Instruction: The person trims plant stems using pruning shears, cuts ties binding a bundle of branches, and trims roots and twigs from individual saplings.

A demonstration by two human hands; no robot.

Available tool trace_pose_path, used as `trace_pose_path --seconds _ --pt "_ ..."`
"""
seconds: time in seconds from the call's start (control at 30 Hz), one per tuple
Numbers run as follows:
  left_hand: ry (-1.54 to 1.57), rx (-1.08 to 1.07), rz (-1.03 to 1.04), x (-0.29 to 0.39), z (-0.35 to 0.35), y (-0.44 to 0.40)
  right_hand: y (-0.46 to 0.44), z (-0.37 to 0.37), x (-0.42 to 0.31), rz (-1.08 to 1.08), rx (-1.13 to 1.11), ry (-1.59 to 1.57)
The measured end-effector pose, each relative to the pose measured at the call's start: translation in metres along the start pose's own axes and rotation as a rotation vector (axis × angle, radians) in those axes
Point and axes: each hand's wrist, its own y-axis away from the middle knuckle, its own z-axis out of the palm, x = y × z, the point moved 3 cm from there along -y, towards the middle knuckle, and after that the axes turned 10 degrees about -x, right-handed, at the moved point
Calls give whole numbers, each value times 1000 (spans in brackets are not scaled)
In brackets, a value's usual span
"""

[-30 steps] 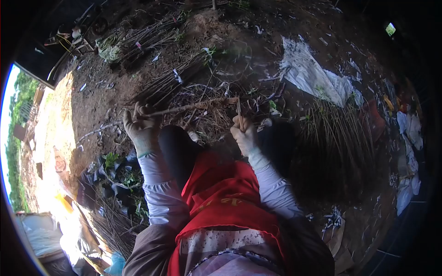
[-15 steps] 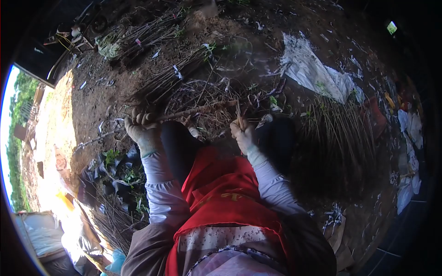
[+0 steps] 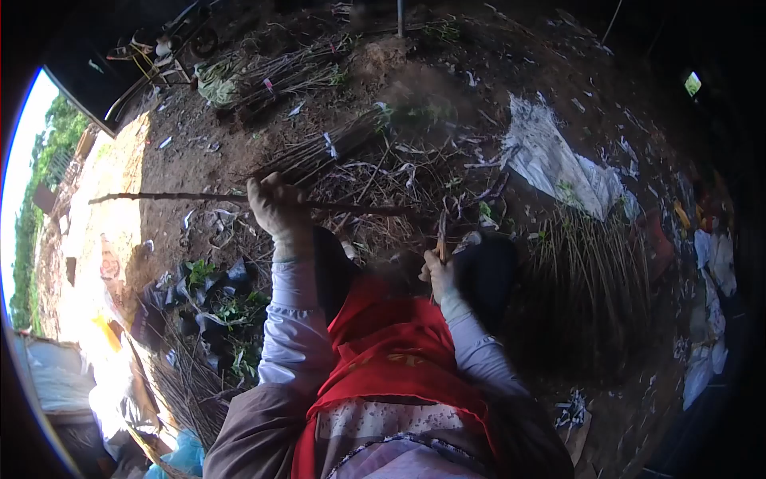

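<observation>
My left hand (image 3: 279, 209) is closed around a long thin branch (image 3: 359, 209). It lies nearly level, one end reaching far left over the sunlit ground and the other ending in front of my right hand. In my right hand (image 3: 440, 275) is a short, narrow tool with a light brown lower part (image 3: 442, 243), pointing away from me. Its exact kind is too small and dark to make out. The tool's tip stands just right of the branch's end; whether they touch I cannot tell. Loose roots and twigs (image 3: 383, 227) lie on the soil beneath.
Bundled stems tied with a white strip (image 3: 329, 145) lie ahead. A white sheet (image 3: 538, 148) and a heap of thin stems (image 3: 594, 263) are to the right. Dark bags with leafy plants (image 3: 231, 307) and more twigs (image 3: 187, 383) sit at my left.
The branch has shifted left and now extends well past my left hand. That hand has risen slightly in view; my right hand, with the tool, sits lower and farther right. The view has tilted a little.
</observation>
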Motion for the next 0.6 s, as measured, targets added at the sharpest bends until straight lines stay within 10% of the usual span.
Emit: trace_pose_path --seconds 0.07,0.6 --pt "-342 215 64 -15 20 5 3 -4 7 17 -13 41" --pt "-1281 -265 230 -71 57 -21 4 -20 26 72 -25 97"
